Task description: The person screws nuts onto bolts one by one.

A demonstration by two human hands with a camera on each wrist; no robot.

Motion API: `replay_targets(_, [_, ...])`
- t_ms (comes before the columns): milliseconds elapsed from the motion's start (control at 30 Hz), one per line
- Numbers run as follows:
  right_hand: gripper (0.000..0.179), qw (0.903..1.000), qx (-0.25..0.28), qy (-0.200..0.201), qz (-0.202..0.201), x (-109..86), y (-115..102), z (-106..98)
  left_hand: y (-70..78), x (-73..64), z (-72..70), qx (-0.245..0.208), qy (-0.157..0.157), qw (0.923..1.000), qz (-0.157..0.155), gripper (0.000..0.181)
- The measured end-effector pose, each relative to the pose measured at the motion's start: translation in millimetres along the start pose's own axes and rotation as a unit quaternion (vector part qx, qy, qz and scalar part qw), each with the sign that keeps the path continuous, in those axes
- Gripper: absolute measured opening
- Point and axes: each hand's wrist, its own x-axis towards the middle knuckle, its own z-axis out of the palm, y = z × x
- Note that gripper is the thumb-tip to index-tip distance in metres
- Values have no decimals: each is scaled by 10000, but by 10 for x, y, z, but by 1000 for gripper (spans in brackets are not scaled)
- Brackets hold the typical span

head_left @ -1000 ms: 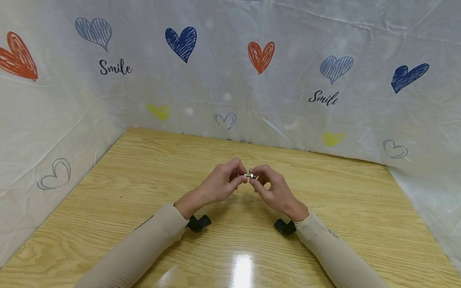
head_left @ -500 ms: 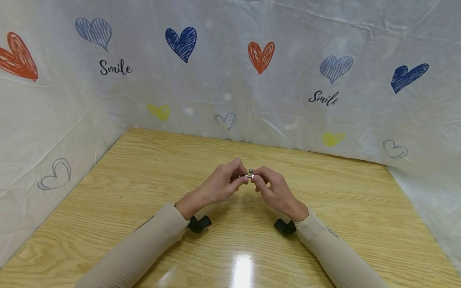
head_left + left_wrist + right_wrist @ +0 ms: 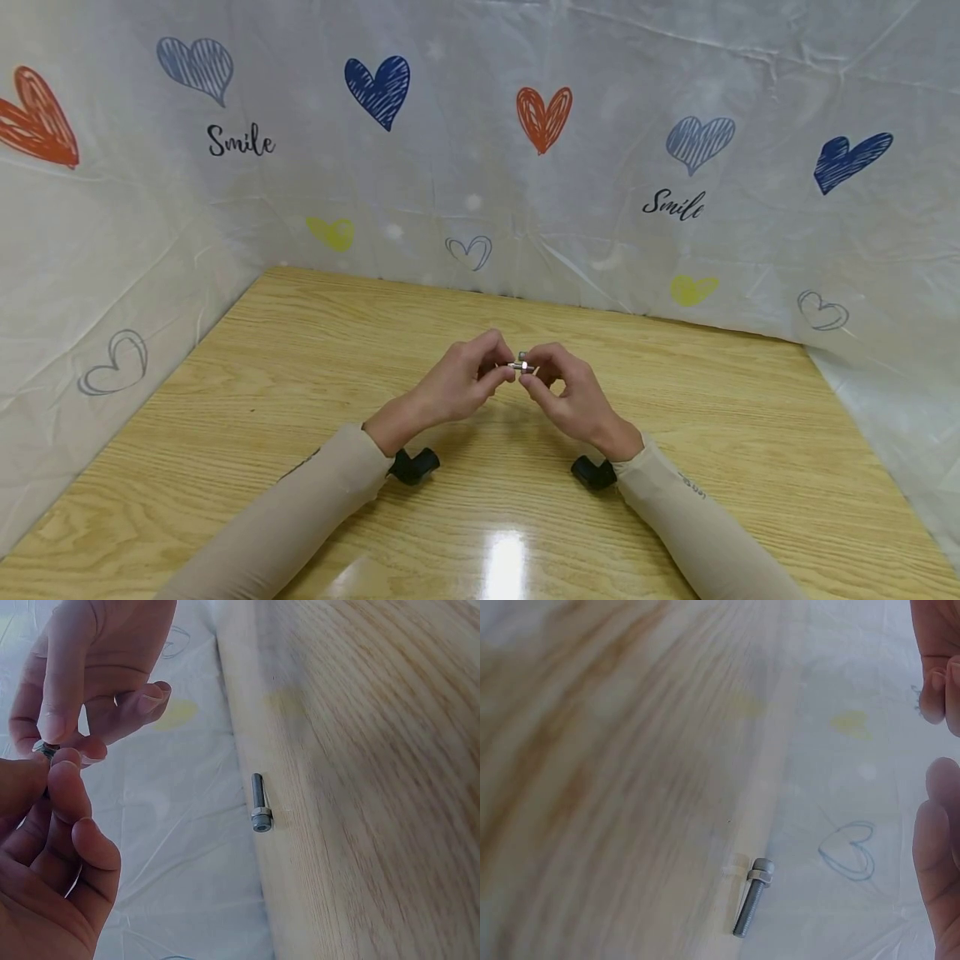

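Note:
In the head view my left hand [image 3: 465, 379] pinches one end of a small silvery bolt [image 3: 516, 365] between thumb and forefinger, above the table. My right hand [image 3: 573, 396] faces it, thumb and forefinger around the nut [image 3: 525, 367] on that bolt. The left wrist view shows the right fingertip on the nut [image 3: 46, 748], while my left fingers hide most of the shank. A second bolt [image 3: 260, 802] with a nut near its socket head rests on the table; the right wrist view shows this bolt [image 3: 754, 896] too. Fingertips alone appear at that view's right edge.
The wood-grain table [image 3: 712, 417] stretches around both hands. A white sheet [image 3: 600, 167] printed with hearts hangs along its back and sides. Black camera mounts [image 3: 415, 467] sit under both wrists.
Half a second ago my right thumb and forefinger covered the nut and reached further left; they have drawn back right, showing the nut again. My left hand holds almost still.

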Motion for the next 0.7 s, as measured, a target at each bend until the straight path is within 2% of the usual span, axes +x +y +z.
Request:
replay_targets(267, [15,9997,-5,-94,231,11,-28,-5,13,0,6,-55,-26,10000,33,6])
replay_targets(500, [13,9995,-132,-115,253,-86,296,50,26,-1,15,-57,-35,10000,30,7])
replay_targets(700, [13,9996,-4,-55,272,-5,20,-6,15,-2,2,-29,-2,10000,2,7])
